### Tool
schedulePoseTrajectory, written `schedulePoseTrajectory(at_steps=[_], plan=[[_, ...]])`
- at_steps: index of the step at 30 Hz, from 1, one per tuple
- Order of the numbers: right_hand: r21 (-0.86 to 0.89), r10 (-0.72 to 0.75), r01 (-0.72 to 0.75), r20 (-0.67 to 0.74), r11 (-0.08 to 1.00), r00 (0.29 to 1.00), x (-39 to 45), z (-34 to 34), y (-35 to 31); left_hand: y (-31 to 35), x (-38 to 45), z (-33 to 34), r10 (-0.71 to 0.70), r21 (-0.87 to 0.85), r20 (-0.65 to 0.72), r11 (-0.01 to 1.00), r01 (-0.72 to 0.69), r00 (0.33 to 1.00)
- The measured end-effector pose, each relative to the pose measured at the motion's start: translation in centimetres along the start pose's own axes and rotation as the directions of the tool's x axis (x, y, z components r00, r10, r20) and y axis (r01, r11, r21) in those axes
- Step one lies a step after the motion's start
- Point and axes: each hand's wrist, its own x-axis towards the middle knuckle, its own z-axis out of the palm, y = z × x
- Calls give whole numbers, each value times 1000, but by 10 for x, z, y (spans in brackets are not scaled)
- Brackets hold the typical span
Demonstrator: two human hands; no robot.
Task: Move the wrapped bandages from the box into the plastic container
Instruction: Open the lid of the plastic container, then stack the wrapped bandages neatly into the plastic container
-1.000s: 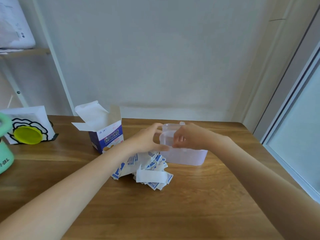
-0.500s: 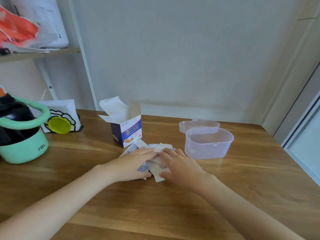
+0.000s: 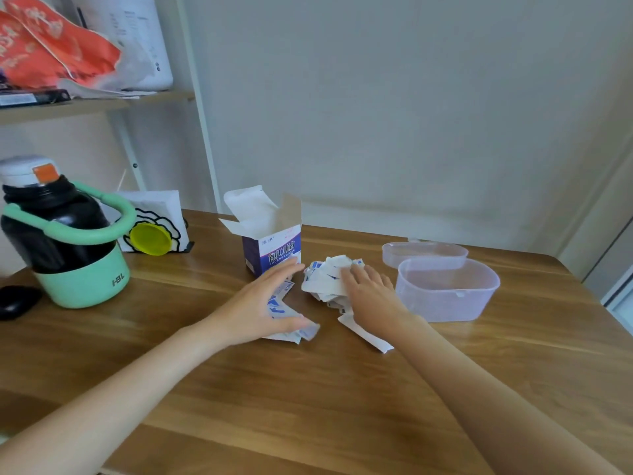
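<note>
An open blue-and-white bandage box (image 3: 272, 246) stands upright on the wooden table (image 3: 308, 389). In front of it lies a loose pile of white wrapped bandages (image 3: 325, 277). My left hand (image 3: 263, 306) rests over the pile's left part, fingers spread, thumb against several wrappers. My right hand (image 3: 371, 296) lies flat on the pile's right side, fingers extended. One wrapper (image 3: 368, 335) pokes out under my right wrist. The clear plastic container (image 3: 447, 291) stands empty just right of my right hand.
The container's clear lid (image 3: 424, 252) lies behind it. A black-and-green jug (image 3: 65, 238) stands at the left, a dark object (image 3: 17, 301) beside it. A white stand with a yellow disc (image 3: 150, 228) sits behind. A shelf (image 3: 85, 101) holds bags.
My hands left the container and dropped onto the bandage pile, then spread apart, splitting it. The container now stands uncovered with its lid behind. The view shifted left.
</note>
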Motion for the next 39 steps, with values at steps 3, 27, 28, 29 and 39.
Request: schedulePoseTrajectory(at_steps=[3, 27, 28, 29, 39], plan=[[-28, -38, 37, -12, 999, 999, -5, -15, -9, -3, -8, -5, 14, -69, -70, 997, -19, 997], [760, 58, -15, -30, 650, 998, -14, -16, -43, -15, -10, -5, -211, 206, 113, 961, 185, 971], [771, 77, -35, -19, 636, 997, -16, -20, -34, -16, -10, -6, -224, 202, 138, 960, 193, 965], [748, 89, -45, -18, 662, 996, -18, -24, -27, -17, -9, -7, -236, 201, 158, 958, 203, 959], [216, -153, 147, 15, 965, 988, -23, 2, -27, -12, -5, 0, -133, 138, 1, 982, 131, 991]])
